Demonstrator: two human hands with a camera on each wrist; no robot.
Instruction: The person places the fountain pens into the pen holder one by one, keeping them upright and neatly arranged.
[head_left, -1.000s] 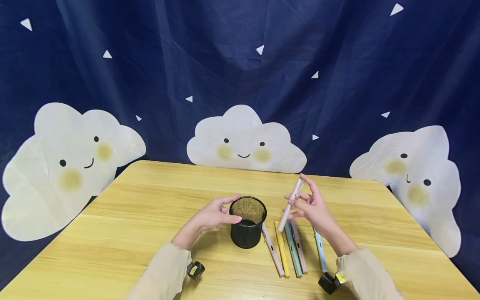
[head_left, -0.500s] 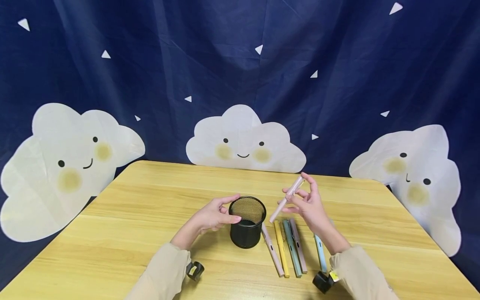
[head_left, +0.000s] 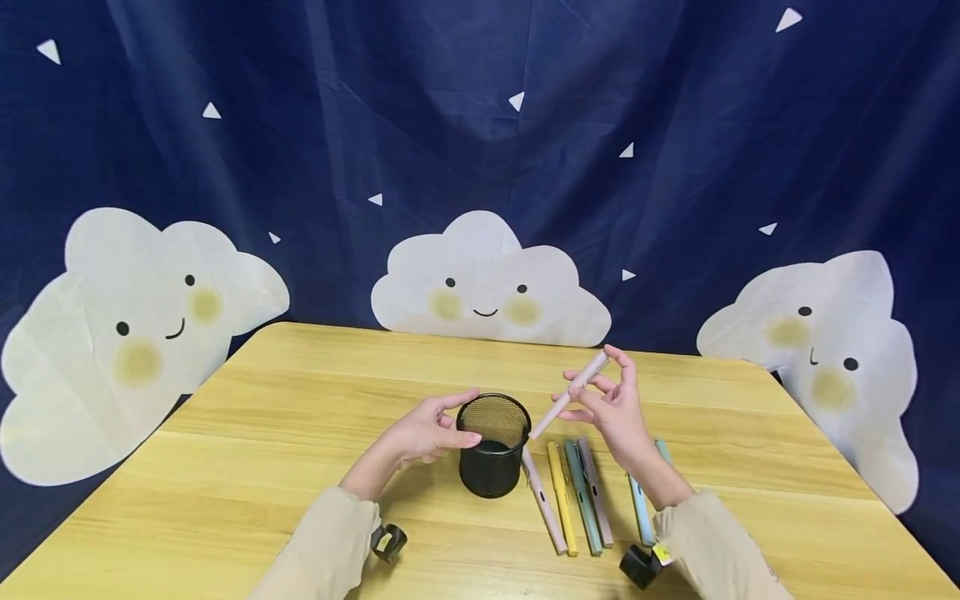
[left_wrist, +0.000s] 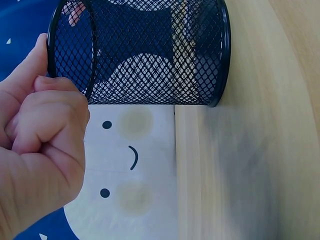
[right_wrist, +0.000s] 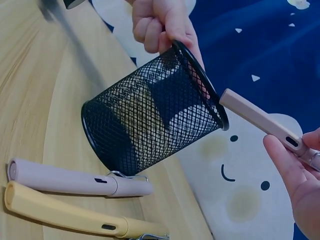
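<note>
A pale pink pen [right_wrist: 262,120] hangs tilted in the air just to the right of the black mesh cup [head_left: 491,475], its capped end high and its other end directed at the rim. The head view sets that lower end right by the rim's edge, though whether the two touch I cannot tell. The right hand [head_left: 618,417] pinches the pen, with the thumb against its barrel and the forefinger reaching up to the capped end.

The cup stands upright on the wooden table [head_left: 247,467]. The left hand [head_left: 423,429] grips the left side of its rim, thumb at the front and forefinger at the back, the other fingers curled in below.

Through the mesh no pen shows inside the cup, so the work looks to be at an early point: one pen is lifted and brought to the cup, but not yet in it. The others lie on the tabletop. Nearest the cup's base is a pink-lilac pen [head_left: 545,508], then a yellow pen [head_left: 562,500], a dark green pen [head_left: 584,504] and a mauve pen [head_left: 597,496], side by side. A light blue pen [head_left: 641,512] lies apart from these, close to the right forearm, and a teal end [head_left: 663,451] shows beyond that arm.

Behind the table hangs a dark blue cloth [head_left: 450,67] printed with smiling white clouds [head_left: 491,250].
</note>
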